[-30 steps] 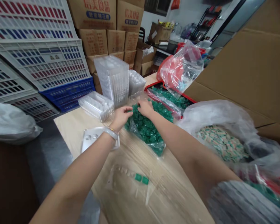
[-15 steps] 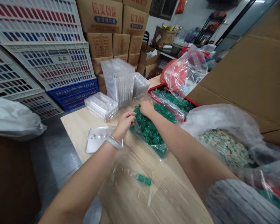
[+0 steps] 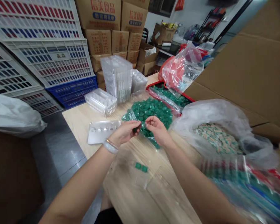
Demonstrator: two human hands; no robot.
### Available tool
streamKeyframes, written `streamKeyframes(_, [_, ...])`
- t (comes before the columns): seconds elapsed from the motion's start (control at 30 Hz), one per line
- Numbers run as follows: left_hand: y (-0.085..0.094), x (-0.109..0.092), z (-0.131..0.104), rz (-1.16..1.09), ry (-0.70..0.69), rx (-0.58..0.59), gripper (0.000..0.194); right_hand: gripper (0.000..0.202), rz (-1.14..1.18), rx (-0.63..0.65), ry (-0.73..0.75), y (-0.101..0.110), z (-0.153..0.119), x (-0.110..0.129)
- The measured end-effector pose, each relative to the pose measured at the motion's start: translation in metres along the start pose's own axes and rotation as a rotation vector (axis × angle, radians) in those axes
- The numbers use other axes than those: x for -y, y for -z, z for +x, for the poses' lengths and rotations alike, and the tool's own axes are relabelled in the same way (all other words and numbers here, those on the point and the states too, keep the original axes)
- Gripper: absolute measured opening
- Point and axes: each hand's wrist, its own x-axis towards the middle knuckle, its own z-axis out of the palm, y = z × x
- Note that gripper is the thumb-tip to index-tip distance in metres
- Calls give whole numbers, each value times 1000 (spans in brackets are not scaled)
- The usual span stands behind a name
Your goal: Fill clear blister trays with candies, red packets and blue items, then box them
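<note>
A clear plastic bag [image 3: 132, 115] of small green wrapped pieces [image 3: 151, 109] lies open on the wooden table [image 3: 128, 199]. My left hand [image 3: 128, 132] is closed in a pinch on the bag's film at its near side. Close beside it, my right hand [image 3: 158, 130] also pinches the film, thumb against fingertips. Only a narrow gap separates the two hands, and small details between the fingertips are hard to make out. Nearer to me, two green pieces [image 3: 141, 167] sit in a clear plastic tray [image 3: 140, 180]. Left of my left hand rests a whitish plastic tray [image 3: 99, 135].
Stacked clear trays [image 3: 116, 77] stand at the far left table edge, beside a lower stack [image 3: 100, 101]. Behind the bag is a red-rimmed tray [image 3: 189, 99] of green pieces. A white bag [image 3: 184, 116] of small packets sits right, before a large cardboard flap [image 3: 245, 74].
Both hands have come back toward me and closer together, drawing the bag's film along. More of the green pile shows now. The view has shifted slightly.
</note>
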Motion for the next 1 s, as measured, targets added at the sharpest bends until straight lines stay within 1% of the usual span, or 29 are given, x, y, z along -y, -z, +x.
streamKeyframes(0.07, [-1,6,-20,15,31,31,20,19,16,27,-1,-6,-15,-1])
streamKeyframes(0.17, [1,13,-43,7,101,66,22,19,4,110,-9,-18,-31,-2])
streamKeyframes(0.27, [6,21,-59,-20,126,13,21,16,-74,159,-18,-28,-42,-6])
streamKeyframes(0.33, [10,29,-67,-41,108,-62,22,13,-193,151,27,-32,-52,-7])
streamKeyframes(0.4, [13,39,-75,-52,84,-129,24,13,-322,169,99,-35,-66,-7])
streamKeyframes(0.47, [16,50,-84,-46,105,-134,26,15,-427,191,151,-37,-83,-5])
streamKeyframes(0.53, [18,59,-94,-2,152,-91,26,14,-524,191,169,-37,-100,-4])
streamKeyframes(0.57, [19,62,-99,25,148,-94,24,13,-587,182,179,-37,-107,-5])
streamKeyframes(0.63, [24,67,-109,51,76,-161,17,12,-744,194,216,-37,-117,-11])
streamKeyframes(0.7, [31,71,-115,43,-8,-243,19,11,-924,261,258,-39,-121,-22])
streamKeyframes(0.73, [35,73,-117,39,-28,-258,22,10,-1013,303,278,-41,-121,-28])
streamKeyframes(0.83, [43,78,-119,79,-61,-235,19,13,-1226,390,318,-45,-121,-42])
streamKeyframes(0.9, [46,81,-119,101,-88,-220,17,12,-1291,388,321,-46,-122,-44])
streamKeyframes(0.93, [47,82,-118,107,-94,-218,18,13,-1293,364,317,-47,-123,-42])
streamKeyframes(1.0, [46,85,-117,119,-96,-242,21,23,-1224,287,310,-49,-124,-34])
